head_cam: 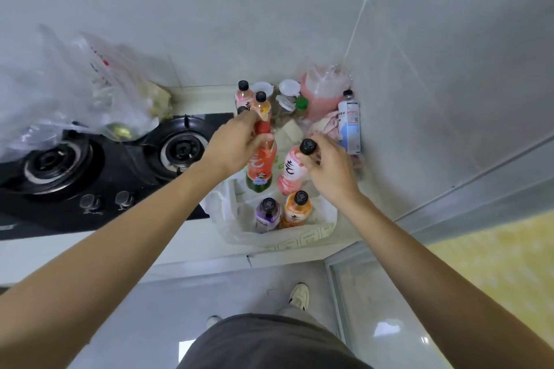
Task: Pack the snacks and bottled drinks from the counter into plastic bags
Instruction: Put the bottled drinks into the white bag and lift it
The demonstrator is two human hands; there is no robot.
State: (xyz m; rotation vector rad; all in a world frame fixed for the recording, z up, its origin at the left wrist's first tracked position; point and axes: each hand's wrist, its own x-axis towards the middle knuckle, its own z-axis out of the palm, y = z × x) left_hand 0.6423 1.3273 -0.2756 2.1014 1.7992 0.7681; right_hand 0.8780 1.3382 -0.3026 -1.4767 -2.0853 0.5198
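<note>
Both bare forearms reach forward and slightly inward from the bottom corners of the view, converging over the right end of the counter (186, 244). The left hand (236, 141) is turned palm-right with its fingers curled around the neck of a red bottle (260, 163), just under its red cap; the bottle stands upright over the far edge of an open white plastic bag (299, 237) that sits at the counter's front edge. The right hand (326, 165) is bent at the wrist, fingers and thumb closed on the shoulder of a pink bottle (292, 171) just beneath its black cap, holding it upright beside the red one, also at the far side of the bag's mouth. Whether either bottle touches the bag's bottom cannot be told.

Inside the bag, toward the counter's front edge, a purple bottle (267, 214) and an orange bottle (296, 208) stand side by side, both with black caps.

More drinks wait near the counter's back edge: a peach-coloured bottle (261, 106) just behind the left hand's fingers, and another pink drink (242, 93) beyond it. In the back right corner stand a large pink jug (322, 96) and a clear water bottle (349, 123) leaning against the wall. A green-capped bottle (301, 105) sits among jars there.

To the left, a black gas stove (90, 168) fills the counter, with a crumpled clear bag (60, 90) resting over its far left burner.
</note>
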